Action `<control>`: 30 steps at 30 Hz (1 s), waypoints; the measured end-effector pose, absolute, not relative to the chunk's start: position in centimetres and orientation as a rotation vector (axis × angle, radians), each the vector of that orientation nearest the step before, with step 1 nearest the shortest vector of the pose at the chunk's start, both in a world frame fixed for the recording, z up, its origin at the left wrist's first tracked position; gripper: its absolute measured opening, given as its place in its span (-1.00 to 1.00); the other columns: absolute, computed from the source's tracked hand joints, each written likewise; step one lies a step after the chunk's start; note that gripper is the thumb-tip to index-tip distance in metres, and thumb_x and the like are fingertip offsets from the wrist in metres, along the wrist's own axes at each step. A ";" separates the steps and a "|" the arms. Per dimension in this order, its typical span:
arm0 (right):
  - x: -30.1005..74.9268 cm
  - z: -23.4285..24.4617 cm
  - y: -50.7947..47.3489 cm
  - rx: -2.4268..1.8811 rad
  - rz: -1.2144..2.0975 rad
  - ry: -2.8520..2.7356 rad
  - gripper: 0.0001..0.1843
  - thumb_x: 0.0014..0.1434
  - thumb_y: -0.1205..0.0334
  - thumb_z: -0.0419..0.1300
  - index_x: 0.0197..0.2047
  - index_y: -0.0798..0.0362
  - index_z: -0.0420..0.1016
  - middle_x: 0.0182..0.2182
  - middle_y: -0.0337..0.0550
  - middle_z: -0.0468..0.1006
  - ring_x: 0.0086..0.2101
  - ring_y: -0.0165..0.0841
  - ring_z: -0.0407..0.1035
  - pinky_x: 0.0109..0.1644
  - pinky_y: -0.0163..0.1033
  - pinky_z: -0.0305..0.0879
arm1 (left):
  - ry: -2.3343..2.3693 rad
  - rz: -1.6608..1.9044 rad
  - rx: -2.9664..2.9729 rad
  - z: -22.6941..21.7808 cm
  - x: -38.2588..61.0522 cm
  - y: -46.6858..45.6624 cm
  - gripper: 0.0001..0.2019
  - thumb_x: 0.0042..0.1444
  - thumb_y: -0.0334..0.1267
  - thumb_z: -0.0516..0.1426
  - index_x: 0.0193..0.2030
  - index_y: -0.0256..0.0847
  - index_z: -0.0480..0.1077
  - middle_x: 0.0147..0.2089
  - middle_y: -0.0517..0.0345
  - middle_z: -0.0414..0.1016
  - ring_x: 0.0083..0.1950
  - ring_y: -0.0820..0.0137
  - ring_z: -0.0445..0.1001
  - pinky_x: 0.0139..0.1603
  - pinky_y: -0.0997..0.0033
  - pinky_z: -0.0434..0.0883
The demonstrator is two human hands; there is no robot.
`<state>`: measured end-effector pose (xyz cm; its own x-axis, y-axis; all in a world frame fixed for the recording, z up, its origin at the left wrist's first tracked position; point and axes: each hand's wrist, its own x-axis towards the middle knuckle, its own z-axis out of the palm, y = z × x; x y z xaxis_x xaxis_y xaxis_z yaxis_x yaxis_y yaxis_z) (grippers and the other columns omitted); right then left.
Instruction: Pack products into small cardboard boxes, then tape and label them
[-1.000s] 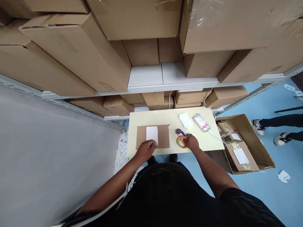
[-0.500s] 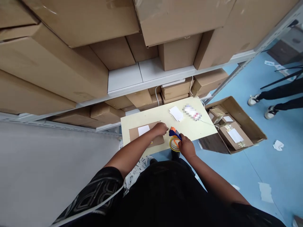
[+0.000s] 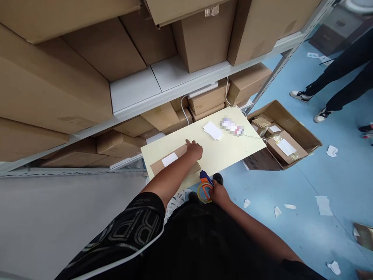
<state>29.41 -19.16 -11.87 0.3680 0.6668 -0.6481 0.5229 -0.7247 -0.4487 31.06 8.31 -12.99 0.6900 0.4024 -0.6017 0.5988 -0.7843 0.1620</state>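
Observation:
My left hand (image 3: 194, 151) is over the right end of a flat cardboard box (image 3: 159, 166), its fingers curled at the box's far edge. My forearm crosses the box and hides part of it. A white label (image 3: 169, 159) lies on the box's top. In my right hand (image 3: 219, 193) is a tape dispenser (image 3: 206, 179), blue and orange, with a roll of clear yellowish tape on it. The hand is closed round its handle, just off the near edge of the pale yellow table (image 3: 241, 147).
White papers (image 3: 212, 130) and a blurred-out item (image 3: 232, 126) lie on the table. A large open carton (image 3: 311, 142) with boxes stands to the right. Shelves (image 3: 136, 97) of cartons rise ahead. Another person's legs (image 3: 335, 77) are at the far right; paper scraps (image 3: 323, 205) litter the floor.
My left hand has moved from beside the dispenser to the box's far right edge. The right hand has drawn the tape dispenser back toward my body, off the table. The view has shifted.

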 end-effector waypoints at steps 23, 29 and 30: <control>34.6 -10.3 -1.0 -2.404 1.313 -1.557 -0.66 0.22 0.24 0.18 0.07 0.03 0.46 -0.09 0.03 0.64 -0.11 -0.13 0.55 -0.22 -0.23 0.34 | 0.812 -0.066 2.346 -5.0 3.7 0.0 0.19 -0.30 0.22 0.48 0.51 0.01 0.18 0.59 -0.14 -0.04 0.60 -0.28 -0.26 0.52 -0.33 -0.44; 32.7 -10.1 0.3 -2.363 1.307 -1.727 -0.62 0.22 0.26 0.21 0.11 0.01 0.44 -0.06 0.04 0.64 -0.08 -0.12 0.55 -0.19 -0.22 0.34 | 0.893 -0.249 2.596 -5.4 6.6 -5.0 0.05 -0.01 0.27 0.31 0.57 0.01 0.03 0.62 -0.06 -0.13 0.60 -0.27 -0.29 0.45 -0.49 -0.49; 32.8 -10.1 0.3 -2.366 1.305 -1.736 -0.62 0.22 0.27 0.20 0.12 0.01 0.43 -0.06 0.04 0.63 -0.08 -0.11 0.55 -0.19 -0.22 0.34 | 0.946 -0.252 2.625 -5.5 6.6 -5.1 0.03 0.03 0.27 0.28 0.57 0.01 0.01 0.63 -0.04 -0.15 0.60 -0.27 -0.29 0.44 -0.51 -0.50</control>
